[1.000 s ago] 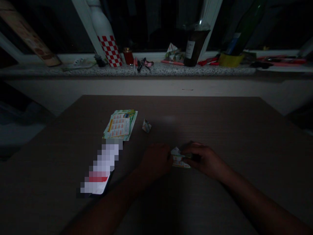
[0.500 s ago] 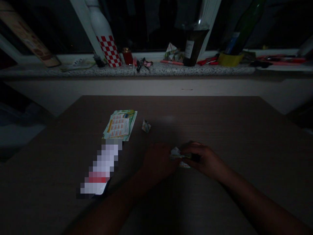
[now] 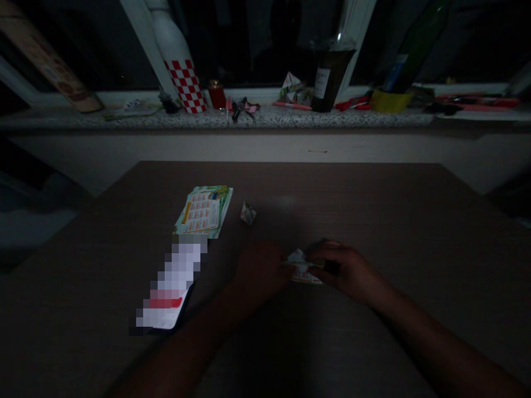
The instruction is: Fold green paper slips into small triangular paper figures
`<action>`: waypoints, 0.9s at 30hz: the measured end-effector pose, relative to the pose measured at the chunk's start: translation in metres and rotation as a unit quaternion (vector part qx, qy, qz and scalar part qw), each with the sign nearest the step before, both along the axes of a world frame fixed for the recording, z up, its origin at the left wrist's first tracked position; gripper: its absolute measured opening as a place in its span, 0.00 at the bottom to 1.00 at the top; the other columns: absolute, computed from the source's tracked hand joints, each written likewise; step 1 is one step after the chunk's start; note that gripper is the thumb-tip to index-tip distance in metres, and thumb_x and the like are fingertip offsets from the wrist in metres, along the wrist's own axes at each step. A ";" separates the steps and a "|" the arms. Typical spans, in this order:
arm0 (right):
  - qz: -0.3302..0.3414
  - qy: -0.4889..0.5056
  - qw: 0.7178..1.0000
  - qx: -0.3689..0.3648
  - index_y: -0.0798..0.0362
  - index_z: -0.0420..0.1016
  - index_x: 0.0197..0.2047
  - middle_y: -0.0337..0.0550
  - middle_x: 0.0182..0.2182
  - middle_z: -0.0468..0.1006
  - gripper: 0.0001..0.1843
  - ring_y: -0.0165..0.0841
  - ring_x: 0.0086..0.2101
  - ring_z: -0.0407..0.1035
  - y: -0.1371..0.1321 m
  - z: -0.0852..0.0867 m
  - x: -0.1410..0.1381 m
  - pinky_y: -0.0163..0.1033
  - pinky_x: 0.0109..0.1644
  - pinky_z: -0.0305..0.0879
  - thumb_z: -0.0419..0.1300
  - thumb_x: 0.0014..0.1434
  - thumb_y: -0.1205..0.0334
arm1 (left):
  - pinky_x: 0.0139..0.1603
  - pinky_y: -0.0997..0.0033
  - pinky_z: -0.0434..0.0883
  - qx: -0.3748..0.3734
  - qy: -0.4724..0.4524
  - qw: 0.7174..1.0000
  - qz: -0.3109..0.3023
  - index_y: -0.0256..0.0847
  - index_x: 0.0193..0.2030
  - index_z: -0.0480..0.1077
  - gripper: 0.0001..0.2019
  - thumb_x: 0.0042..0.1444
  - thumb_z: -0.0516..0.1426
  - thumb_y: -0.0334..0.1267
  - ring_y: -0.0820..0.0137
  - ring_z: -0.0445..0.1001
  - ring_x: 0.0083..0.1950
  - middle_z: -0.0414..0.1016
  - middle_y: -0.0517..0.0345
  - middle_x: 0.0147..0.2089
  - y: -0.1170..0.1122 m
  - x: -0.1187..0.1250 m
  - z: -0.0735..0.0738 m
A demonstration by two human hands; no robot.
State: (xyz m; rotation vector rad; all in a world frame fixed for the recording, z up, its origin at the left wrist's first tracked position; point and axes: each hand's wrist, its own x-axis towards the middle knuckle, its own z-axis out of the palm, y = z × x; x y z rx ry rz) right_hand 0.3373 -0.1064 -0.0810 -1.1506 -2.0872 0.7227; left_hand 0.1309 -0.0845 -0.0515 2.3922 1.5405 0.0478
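Note:
A partly folded sheet of printed paper (image 3: 303, 273) lies on the dark wooden table (image 3: 357, 193), with a pointed flap standing out on its far side. My left hand (image 3: 262, 272) is closed at the paper's left edge, its thumb against the fold. At the right edge, my right hand (image 3: 341, 266) pinches the paper between thumb and fingers. The fingertips are dim and partly hidden. Beyond my left hand sits a small folded paper piece (image 3: 248, 213).
Left of my hands lie a stack of printed sheets (image 3: 202, 213) and a lit phone (image 3: 172, 287) with a blurred screen. Along the windowsill (image 3: 265, 118) stand a red-checkered white bottle (image 3: 185, 80), a small red jar (image 3: 216, 95), a dark labelled bag (image 3: 326, 83) and a green bottle (image 3: 421, 50).
My left hand has slid a little to the left along the paper, so more of the printed sheet shows. My right hand stays in place.

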 end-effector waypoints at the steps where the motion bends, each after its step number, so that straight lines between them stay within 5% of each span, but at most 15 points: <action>1: -0.001 0.002 1.000 -0.001 0.50 0.77 0.40 0.44 0.37 0.80 0.08 0.36 0.39 0.73 0.000 0.000 0.000 0.43 0.44 0.69 0.63 0.55 0.68 | 0.38 0.64 0.68 -0.003 0.000 1.000 -0.001 0.39 0.35 0.74 0.13 0.54 0.56 0.48 0.61 0.75 0.38 0.77 0.51 0.37 0.001 -0.002 0.001; 18: -0.003 -0.005 1.000 -0.011 0.50 0.77 0.40 0.45 0.38 0.79 0.08 0.36 0.40 0.72 -0.001 0.000 0.001 0.43 0.45 0.69 0.63 0.55 0.67 | 0.32 0.69 0.64 -0.057 -0.043 0.997 0.036 0.40 0.34 0.73 0.09 0.53 0.56 0.43 0.65 0.73 0.35 0.76 0.54 0.35 0.009 -0.033 0.003; 27: 0.013 -0.030 0.999 0.036 0.49 0.76 0.44 0.45 0.44 0.78 0.12 0.38 0.45 0.70 0.000 -0.004 0.003 0.45 0.50 0.66 0.63 0.55 0.68 | 0.53 0.56 0.62 0.094 -0.125 0.987 -0.047 0.40 0.45 0.70 0.14 0.53 0.59 0.43 0.57 0.65 0.52 0.68 0.49 0.49 -0.007 -0.003 -0.014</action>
